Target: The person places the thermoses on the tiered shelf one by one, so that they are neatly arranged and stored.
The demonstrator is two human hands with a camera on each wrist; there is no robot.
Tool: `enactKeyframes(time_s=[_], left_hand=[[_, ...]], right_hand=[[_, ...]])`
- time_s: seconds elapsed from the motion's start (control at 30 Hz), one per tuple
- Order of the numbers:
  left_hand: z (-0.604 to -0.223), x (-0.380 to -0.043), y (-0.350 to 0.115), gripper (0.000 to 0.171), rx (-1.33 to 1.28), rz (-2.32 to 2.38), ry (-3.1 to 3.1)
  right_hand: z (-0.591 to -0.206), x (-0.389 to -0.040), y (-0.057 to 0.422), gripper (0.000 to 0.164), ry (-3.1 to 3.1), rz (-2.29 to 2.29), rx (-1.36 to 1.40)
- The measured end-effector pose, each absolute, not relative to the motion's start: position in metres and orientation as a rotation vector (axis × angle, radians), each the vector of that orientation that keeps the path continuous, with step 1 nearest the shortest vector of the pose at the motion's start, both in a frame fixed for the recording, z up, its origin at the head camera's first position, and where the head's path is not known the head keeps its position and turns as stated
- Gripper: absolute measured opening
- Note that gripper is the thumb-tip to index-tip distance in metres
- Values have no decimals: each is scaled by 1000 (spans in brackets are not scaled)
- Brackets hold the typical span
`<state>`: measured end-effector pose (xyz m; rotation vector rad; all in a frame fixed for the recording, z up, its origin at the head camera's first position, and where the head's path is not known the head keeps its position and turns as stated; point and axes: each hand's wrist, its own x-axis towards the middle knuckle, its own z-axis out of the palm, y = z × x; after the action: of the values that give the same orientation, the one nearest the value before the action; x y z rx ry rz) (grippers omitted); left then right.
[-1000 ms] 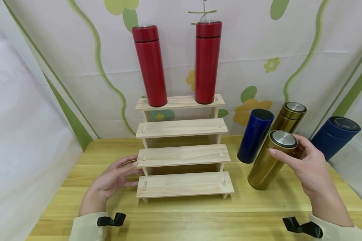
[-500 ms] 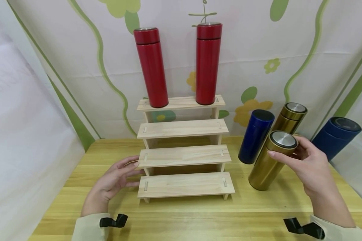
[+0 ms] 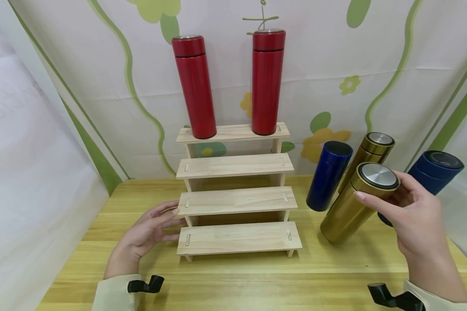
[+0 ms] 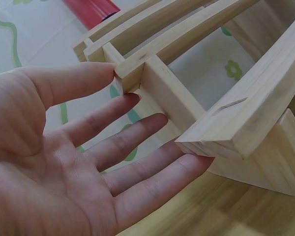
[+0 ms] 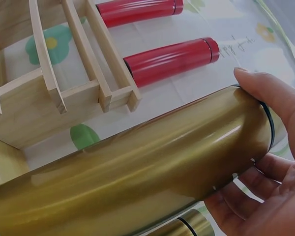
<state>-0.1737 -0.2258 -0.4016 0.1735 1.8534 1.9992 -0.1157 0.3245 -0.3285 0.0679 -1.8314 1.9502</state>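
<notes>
In the head view my right hand [image 3: 420, 220] grips a gold thermos bottle [image 3: 352, 207] near its silver-topped lid, thumb on one side and fingers on the other. The bottle leans to the right; whether its base touches the table cannot be told. In the right wrist view the gold body [image 5: 132, 162] stretches across the picture. My left hand [image 3: 148, 235] is at the left side of a stepped wooden shelf [image 3: 237, 239]. The left wrist view shows its fingers [image 4: 120, 142] nearly straight and spread, with tips touching the board ends.
Two red thermos bottles, one left [image 3: 196, 90] and one right [image 3: 268, 86], stand on the top step. Right of the shelf are a glossy blue bottle [image 3: 328, 177], another gold one [image 3: 377, 144] and a darker blue one [image 3: 436, 170]. A patterned cloth [image 3: 225, 56] hangs behind the table [image 3: 233, 285].
My right hand has shifted right and tipped the gold thermos bottle further that way, its lid now slightly higher and nearer the camera. The left hand stays at the shelf.
</notes>
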Motion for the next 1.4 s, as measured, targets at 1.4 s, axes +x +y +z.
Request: enactKeyframes(time_s=[1.4], left_hand=[[-395,-167,-216,54,40,2020,1903]], right_hand=[[-216,-147,194,53,-2290,1782,322]])
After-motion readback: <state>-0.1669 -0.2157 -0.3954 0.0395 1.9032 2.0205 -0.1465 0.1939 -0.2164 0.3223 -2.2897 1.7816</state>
